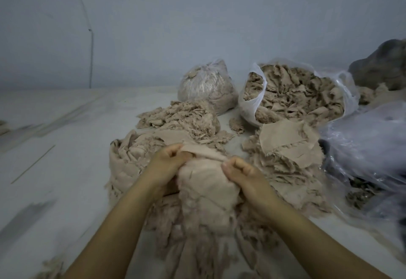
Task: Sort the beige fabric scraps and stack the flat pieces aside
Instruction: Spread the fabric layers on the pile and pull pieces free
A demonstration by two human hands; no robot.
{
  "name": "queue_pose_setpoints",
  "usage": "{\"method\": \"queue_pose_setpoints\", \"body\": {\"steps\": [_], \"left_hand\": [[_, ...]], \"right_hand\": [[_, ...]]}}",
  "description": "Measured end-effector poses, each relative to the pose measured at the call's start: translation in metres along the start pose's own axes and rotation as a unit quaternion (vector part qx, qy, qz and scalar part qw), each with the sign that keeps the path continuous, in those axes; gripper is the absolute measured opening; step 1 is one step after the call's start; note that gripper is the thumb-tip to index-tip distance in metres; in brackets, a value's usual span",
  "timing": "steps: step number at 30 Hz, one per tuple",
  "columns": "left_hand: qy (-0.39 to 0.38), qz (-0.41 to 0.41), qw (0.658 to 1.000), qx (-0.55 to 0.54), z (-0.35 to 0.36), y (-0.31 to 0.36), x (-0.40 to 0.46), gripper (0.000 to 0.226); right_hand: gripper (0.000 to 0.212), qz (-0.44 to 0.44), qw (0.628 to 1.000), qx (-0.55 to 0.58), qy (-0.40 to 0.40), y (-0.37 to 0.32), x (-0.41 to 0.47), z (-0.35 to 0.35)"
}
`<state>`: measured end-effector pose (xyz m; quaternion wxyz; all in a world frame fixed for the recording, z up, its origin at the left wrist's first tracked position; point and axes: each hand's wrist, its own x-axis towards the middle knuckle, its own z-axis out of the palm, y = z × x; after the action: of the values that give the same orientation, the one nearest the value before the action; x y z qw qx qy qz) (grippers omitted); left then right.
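Both hands hold one beige fabric scrap [204, 182] by its upper edge above a heap of frayed scraps [197, 234] in front of me. My left hand [169, 162] pinches the scrap's left corner; my right hand [239, 169] grips its right corner with curled fingers. The scrap hangs down between my wrists. To the right lies a stack of flat beige pieces [290, 144]. A crumpled mound of larger beige cloth [127, 160] sits to the left.
Behind are a loose pile of shredded scraps [182, 118], a tied plastic bag of scraps [206, 85] and an open plastic bag full of scraps [296, 94]. Clear plastic sheeting [369, 142] bulges at the right. A grey wall stands behind; a thin stick [33, 164] lies at the left.
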<state>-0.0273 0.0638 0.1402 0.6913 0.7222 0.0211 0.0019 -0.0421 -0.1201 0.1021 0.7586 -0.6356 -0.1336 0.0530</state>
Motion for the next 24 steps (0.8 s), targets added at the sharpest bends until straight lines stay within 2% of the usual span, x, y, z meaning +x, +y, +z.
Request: {"method": "queue_pose_setpoints", "body": {"steps": [2,6,10,15,18,21,24], "left_hand": [[0.017,0.017,0.999,0.036,-0.005,-0.002,0.002,0.019],[-0.049,-0.128,0.984,-0.113,0.005,-0.010,-0.004,0.022],[0.015,-0.164,0.978,-0.130,0.011,-0.023,-0.007,0.021],[0.002,-0.157,0.985,-0.075,0.006,-0.026,-0.004,0.022],[-0.068,-0.184,0.977,-0.088,0.008,-0.024,-0.005,0.035],[-0.106,-0.206,0.968,-0.092,0.012,-0.025,-0.006,0.025],[-0.139,-0.211,0.959,-0.131,0.011,-0.027,-0.007,0.036]], "right_hand": [[0.016,-0.010,0.999,0.047,0.001,-0.010,0.002,-0.004],[0.005,0.037,0.997,0.049,0.052,-0.009,0.002,-0.003],[0.027,0.134,0.983,0.069,0.106,0.000,-0.002,-0.011],[0.022,0.171,0.981,0.073,0.060,0.003,-0.002,-0.023],[0.037,0.201,0.976,0.076,0.031,-0.001,0.000,-0.023],[0.056,0.236,0.969,0.066,-0.024,0.001,-0.002,-0.019],[0.051,0.215,0.972,0.097,0.002,0.006,-0.001,-0.016]]}}
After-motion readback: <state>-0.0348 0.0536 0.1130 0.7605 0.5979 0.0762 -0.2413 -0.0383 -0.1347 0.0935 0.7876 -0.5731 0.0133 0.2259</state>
